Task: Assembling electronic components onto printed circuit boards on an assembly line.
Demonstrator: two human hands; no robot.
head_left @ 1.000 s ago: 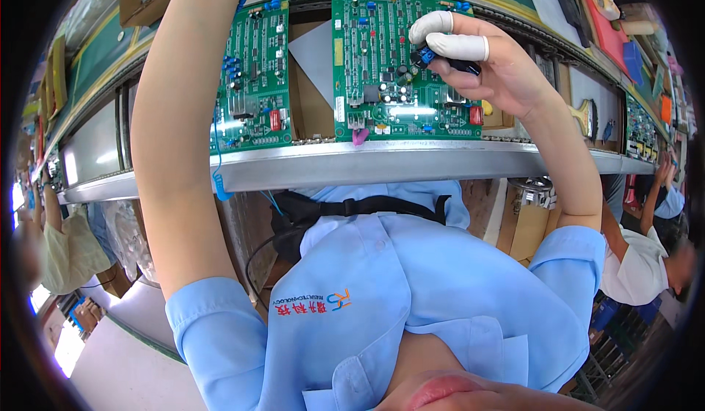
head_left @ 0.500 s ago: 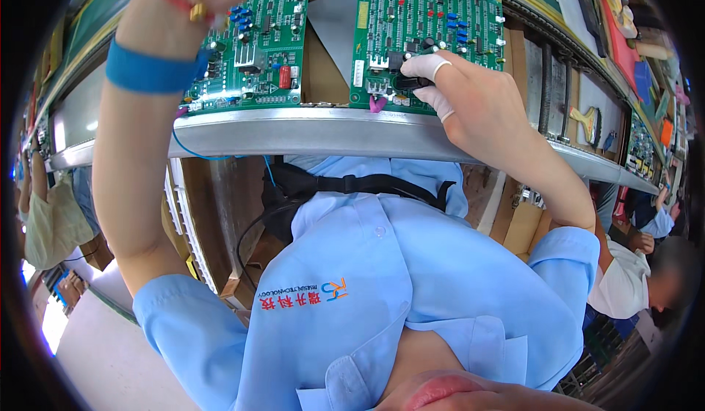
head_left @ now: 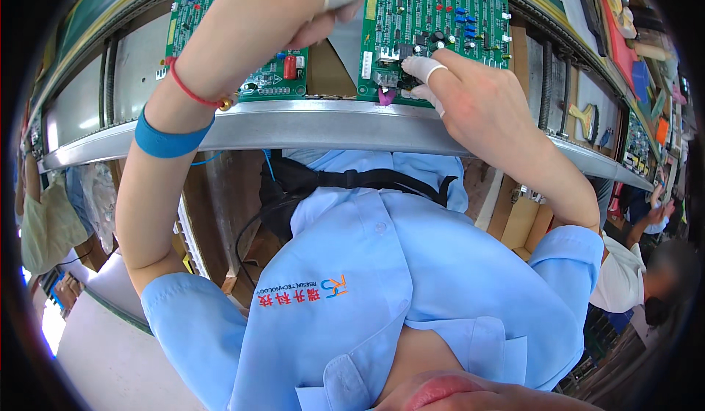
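My right hand point(head_left: 474, 92), with white finger cots on the thumb and a finger, is pinched at the near left part of a green circuit board point(head_left: 422, 26). Its fingertips close round a black component point(head_left: 406, 77), mostly covered by them. Above the gap between two boards, my left hand point(head_left: 312, 7) reaches toward the right board's far left corner. One of its fingers, in a white cot, stretches to the upper edge; the others curl in. Whatever they hold cannot be made out. My left arm partly hides the left circuit board point(head_left: 194, 15), which carries a red component point(head_left: 290, 67).
A metal rail point(head_left: 316, 121) runs along the near side of the boards. A blue wristband point(head_left: 172, 138) with a blue cord circles my left forearm. To the right lies a brush point(head_left: 585, 121). Another person's white sleeve point(head_left: 620, 275) shows at the lower right.
My left hand has swung right and nearer, from above the left board toward the right one. The right hand stays pinched at nearly the same spot. Both boards have shifted slightly.
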